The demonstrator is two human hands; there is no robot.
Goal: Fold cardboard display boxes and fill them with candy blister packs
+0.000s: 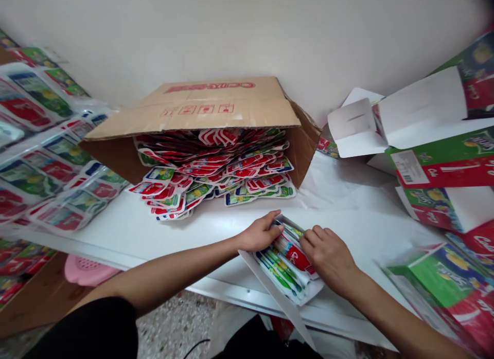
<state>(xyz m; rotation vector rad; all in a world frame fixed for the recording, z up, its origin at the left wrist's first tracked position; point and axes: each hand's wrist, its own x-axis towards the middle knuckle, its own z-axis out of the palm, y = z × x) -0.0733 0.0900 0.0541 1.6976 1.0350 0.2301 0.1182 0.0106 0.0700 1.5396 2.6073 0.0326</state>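
A small open carton (283,307) full of flat packets stands at the table's front edge, its white lid flap hanging toward me. Rows of green packets (280,274) stand on edge inside, and a red Cola packet (297,257) lies beside them. My left hand (262,234) is closed on the carton's far left corner, thumb over the inside. My right hand (328,256) is closed at the right side, its curled fingers at the red packet; its fingertips are partly hidden. Beyond, a large cardboard box (227,99) lies on its side, with many red and green packets (216,168) spilling from its mouth.
Clear bags of packets (50,158) are piled at the left. Open cartons (432,158) are stacked at the right, with another green and red carton (451,282) nearer. Below the white table (208,225) is a pink plastic stool (87,270). A wall closes the back.
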